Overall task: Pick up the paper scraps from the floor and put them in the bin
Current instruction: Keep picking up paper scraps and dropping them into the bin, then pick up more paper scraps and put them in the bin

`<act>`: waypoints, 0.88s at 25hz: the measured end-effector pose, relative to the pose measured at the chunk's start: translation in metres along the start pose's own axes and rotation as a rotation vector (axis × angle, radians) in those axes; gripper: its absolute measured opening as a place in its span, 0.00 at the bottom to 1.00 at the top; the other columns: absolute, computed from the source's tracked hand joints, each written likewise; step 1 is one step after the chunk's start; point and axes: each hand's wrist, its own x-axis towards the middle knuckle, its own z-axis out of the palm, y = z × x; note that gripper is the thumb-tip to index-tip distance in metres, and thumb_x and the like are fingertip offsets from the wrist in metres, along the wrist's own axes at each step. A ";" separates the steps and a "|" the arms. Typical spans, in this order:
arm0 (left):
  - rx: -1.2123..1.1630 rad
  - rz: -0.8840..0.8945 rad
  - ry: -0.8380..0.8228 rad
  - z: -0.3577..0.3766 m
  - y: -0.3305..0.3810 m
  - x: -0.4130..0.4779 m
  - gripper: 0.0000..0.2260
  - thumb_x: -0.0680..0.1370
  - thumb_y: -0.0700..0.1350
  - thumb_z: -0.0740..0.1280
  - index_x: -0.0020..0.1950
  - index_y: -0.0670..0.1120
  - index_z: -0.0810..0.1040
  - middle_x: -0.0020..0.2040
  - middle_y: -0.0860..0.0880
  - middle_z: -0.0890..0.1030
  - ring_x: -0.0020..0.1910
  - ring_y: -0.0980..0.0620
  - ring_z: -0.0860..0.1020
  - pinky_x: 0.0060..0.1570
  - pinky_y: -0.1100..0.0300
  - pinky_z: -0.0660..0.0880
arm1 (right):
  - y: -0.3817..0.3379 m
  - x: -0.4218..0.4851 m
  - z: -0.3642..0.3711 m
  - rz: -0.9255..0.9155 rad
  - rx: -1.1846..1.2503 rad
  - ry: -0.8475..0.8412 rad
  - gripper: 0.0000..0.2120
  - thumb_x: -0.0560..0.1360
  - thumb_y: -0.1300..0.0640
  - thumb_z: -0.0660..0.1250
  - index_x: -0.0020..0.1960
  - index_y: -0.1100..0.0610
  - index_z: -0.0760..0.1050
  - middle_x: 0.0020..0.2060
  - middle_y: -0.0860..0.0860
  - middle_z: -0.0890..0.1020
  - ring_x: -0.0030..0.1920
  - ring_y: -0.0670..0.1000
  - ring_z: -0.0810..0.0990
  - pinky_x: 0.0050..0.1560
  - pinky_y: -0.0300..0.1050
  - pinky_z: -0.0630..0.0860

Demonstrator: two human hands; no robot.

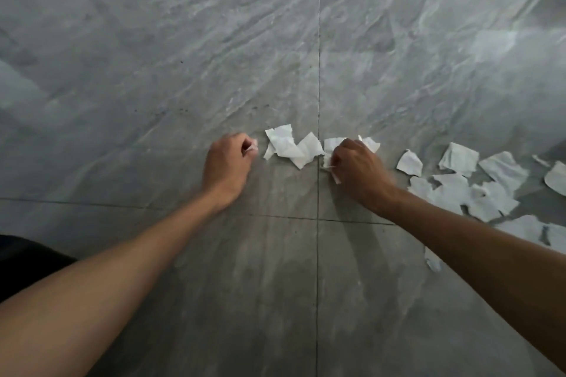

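Left hand (228,162): fingers curled, pinching a scrap (254,144).
Right hand (360,170): fingers bunched, gripping scraps (331,146).
Remaining: big pile (459,193) on floor (183,70); bin unseen, so it looks like early going.

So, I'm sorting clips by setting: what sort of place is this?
Likely an indoor room, seen only at floor level: large glossy grey marble-look floor tiles with thin dark grout lines, and torn white paper scraps strewn there, which the left hand and right hand pinch.
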 end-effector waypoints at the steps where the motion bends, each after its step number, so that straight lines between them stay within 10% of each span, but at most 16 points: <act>1: 0.001 0.075 -0.023 0.005 0.010 0.006 0.04 0.73 0.42 0.69 0.42 0.42 0.80 0.51 0.42 0.81 0.50 0.43 0.78 0.47 0.58 0.68 | -0.001 -0.002 0.003 -0.012 0.024 0.006 0.05 0.70 0.66 0.64 0.42 0.61 0.78 0.44 0.59 0.80 0.48 0.60 0.77 0.49 0.55 0.74; 4: 0.096 0.233 -0.202 0.023 0.033 0.023 0.04 0.72 0.41 0.69 0.45 0.44 0.81 0.65 0.44 0.75 0.64 0.43 0.72 0.61 0.54 0.68 | -0.002 -0.008 0.003 -0.009 0.101 0.025 0.05 0.68 0.68 0.65 0.41 0.61 0.76 0.42 0.58 0.80 0.42 0.59 0.77 0.41 0.54 0.74; 15: 0.052 0.103 -0.246 -0.003 0.026 -0.007 0.05 0.70 0.37 0.70 0.42 0.46 0.83 0.40 0.45 0.84 0.42 0.46 0.81 0.39 0.60 0.68 | -0.027 -0.015 -0.005 0.127 0.322 -0.010 0.22 0.71 0.64 0.66 0.64 0.54 0.70 0.38 0.51 0.81 0.43 0.53 0.79 0.43 0.45 0.74; 22: 0.161 0.158 -0.376 -0.089 0.023 -0.044 0.06 0.70 0.38 0.70 0.44 0.46 0.83 0.41 0.44 0.83 0.46 0.44 0.80 0.39 0.61 0.66 | -0.080 0.022 0.009 0.012 0.101 -0.270 0.25 0.72 0.62 0.67 0.68 0.52 0.68 0.56 0.62 0.80 0.55 0.61 0.78 0.52 0.49 0.74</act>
